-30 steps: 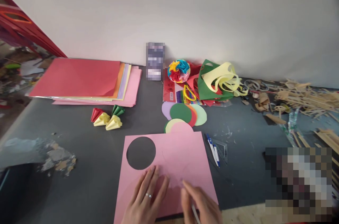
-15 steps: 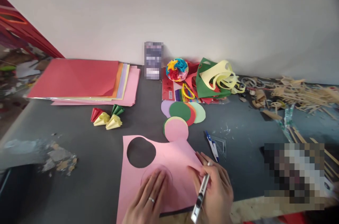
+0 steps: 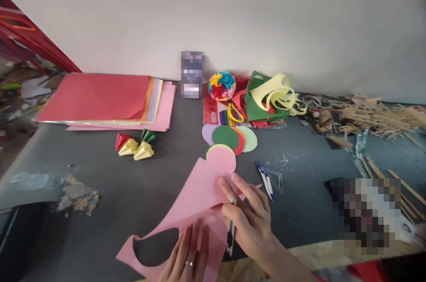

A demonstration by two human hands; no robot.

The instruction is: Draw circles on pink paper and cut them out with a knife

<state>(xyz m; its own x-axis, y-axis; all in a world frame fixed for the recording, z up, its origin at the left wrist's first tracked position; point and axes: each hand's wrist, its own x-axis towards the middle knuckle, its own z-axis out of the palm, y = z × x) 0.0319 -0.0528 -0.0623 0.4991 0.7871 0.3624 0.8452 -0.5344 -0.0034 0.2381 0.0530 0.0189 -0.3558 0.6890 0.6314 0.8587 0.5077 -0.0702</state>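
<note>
Since the earlier frame you have swung the pink sheet counterclockwise, so its round cut-out now sits at the near edge, about 7 o'clock from the sheet's middle, where before it lay at the upper left. Your right hand has moved up onto the sheet and presses it down with fingers stretched, while a craft knife is tucked under the palm, blade end pointing toward you. Your left hand, ring on one finger, lies flat and spread on the near part of the sheet, just at 3 o'clock of the cut-out, gripping nothing.

At 12 o'clock of the sheet, touching its far corner, a pink paper disc lies on a yellow one. Beyond, more paper circles overlap, green on top. Two pens rest at 3 o'clock of your right fingertips, just beside a clear ruler. Folded paper cones sit at 10 o'clock, and a stack of coloured sheets lies further back on the grey table.
</note>
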